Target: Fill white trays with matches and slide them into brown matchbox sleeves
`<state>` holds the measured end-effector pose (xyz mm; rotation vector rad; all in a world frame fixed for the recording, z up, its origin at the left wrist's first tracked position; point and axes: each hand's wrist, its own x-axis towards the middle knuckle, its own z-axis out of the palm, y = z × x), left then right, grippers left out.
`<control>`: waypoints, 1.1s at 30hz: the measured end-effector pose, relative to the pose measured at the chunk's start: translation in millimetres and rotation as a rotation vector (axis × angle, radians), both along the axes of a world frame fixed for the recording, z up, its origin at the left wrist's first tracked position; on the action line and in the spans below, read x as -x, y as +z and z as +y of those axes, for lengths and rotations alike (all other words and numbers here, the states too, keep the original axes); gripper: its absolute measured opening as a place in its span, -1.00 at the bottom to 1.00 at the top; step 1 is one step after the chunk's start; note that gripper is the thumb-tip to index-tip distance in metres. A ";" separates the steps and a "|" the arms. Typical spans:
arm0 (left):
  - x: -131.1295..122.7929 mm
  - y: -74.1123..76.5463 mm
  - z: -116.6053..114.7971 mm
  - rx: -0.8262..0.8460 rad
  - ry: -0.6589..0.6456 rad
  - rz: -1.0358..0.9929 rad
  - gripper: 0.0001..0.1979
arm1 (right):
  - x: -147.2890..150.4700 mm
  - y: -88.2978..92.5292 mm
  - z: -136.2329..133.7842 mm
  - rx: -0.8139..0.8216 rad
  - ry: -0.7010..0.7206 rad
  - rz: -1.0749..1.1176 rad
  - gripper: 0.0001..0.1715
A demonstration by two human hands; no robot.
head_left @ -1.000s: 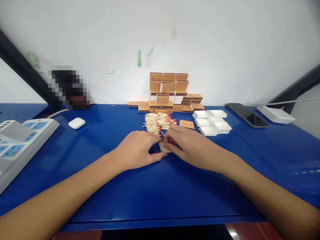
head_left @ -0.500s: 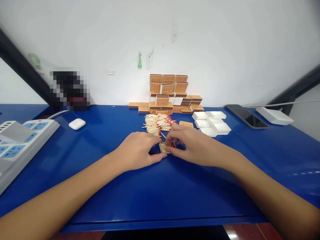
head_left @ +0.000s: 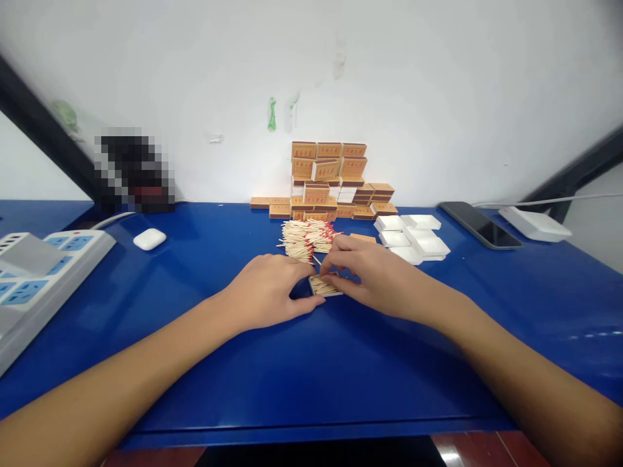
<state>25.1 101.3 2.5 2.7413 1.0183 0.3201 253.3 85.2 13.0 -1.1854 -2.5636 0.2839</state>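
Observation:
A small matchbox tray [head_left: 325, 285] filled with matches lies on the blue table [head_left: 292, 370] between my hands. My left hand [head_left: 265, 292] rests curled at its left end, thumb and fingers closed against the tray. My right hand [head_left: 367, 272] covers its right end, fingers pinched together over the matches in the tray. Just behind lies a loose pile of red-tipped matches [head_left: 309, 237]. A brown matchbox sleeve [head_left: 365, 238] peeks out behind my right hand.
Stacked brown matchboxes [head_left: 328, 181] stand against the white wall. Several white empty trays [head_left: 413, 237] lie to the right, then a phone [head_left: 481, 225] and a white box [head_left: 535, 224]. At the left are a white earbud case [head_left: 150, 239] and a power strip [head_left: 34, 272].
My right hand's fingers have shifted slightly over the tray, pressing the matches down; the red tips seen half a second ago are now covered. My left hand has stayed put.

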 end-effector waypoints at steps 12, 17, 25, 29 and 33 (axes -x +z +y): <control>-0.1 -0.1 -3.8 0.049 -0.048 -0.003 -0.71 | 4.4 -5.6 13.3 -0.016 -0.288 0.121 -0.88; -3.9 1.0 -8.8 0.071 -0.085 0.004 -0.71 | 14.5 -9.1 21.1 0.107 -0.392 0.051 -0.88; -2.2 1.3 -3.9 0.009 0.034 -0.016 -0.69 | -22.4 7.6 19.0 0.104 -0.188 0.027 -0.89; -0.9 0.8 -3.9 0.033 0.057 -0.012 -0.70 | -20.0 9.9 11.5 0.180 -0.013 0.026 -0.91; -1.2 1.4 -3.8 0.042 0.058 0.011 -0.69 | -12.7 8.6 3.9 0.213 0.012 0.002 -0.92</control>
